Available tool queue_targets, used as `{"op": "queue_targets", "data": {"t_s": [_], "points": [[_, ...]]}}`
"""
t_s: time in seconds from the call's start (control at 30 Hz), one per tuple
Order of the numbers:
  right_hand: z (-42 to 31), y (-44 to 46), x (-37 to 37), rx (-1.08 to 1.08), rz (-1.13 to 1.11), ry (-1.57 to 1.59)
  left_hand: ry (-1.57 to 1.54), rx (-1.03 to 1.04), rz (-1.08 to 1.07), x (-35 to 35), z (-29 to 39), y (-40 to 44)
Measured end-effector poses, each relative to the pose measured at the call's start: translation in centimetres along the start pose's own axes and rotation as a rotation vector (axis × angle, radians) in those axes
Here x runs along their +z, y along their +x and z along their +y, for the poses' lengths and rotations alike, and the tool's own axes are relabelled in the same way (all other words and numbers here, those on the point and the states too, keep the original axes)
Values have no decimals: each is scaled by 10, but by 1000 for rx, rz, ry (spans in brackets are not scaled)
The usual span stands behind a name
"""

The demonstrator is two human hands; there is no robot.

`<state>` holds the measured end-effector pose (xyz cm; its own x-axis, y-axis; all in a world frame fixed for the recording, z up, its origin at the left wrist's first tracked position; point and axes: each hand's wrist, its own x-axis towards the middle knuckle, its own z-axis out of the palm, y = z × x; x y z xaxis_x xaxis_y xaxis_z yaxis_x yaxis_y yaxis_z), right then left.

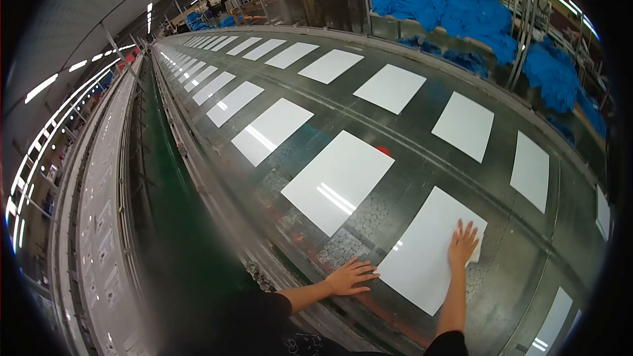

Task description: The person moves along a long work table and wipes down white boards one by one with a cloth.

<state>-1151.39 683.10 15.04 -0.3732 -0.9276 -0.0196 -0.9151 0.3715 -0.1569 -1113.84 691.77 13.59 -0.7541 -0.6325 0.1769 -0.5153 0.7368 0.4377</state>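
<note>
A white rectangular sheet [422, 250] lies flat on the long dark table in front of me. My right hand [463, 242] rests on its right part, palm down, fingers spread. A small white edge, perhaps a cloth or a lifted corner, shows beside that hand; I cannot tell which. My left hand [351, 277] is open at the sheet's left corner, its fingertips at or just beside the edge. Just beyond lies another glossy white sheet [339, 181], with a bit of red [383, 151] at its far edge.
Two rows of white sheets, including one at the right [463, 125], run down the table [402, 138]. A metal rail [217, 214] borders its left side, beside a green floor strip [173, 217]. Blue fabric heaps [448, 10] lie beyond the far side.
</note>
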Motion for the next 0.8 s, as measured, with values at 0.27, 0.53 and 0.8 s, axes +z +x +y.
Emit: {"op": "queue_targets", "data": {"t_s": [0.27,0.53,0.8], "points": [[-42,-275,-1,-117,-278,433,-26,1,-16,0,-5,1],[27,-394,-68,157,-354,1159,-901,-162,68,31,-74,4],[95,-492,-128,707,550,2264,-1036,-655,411,46,79,42]]}}
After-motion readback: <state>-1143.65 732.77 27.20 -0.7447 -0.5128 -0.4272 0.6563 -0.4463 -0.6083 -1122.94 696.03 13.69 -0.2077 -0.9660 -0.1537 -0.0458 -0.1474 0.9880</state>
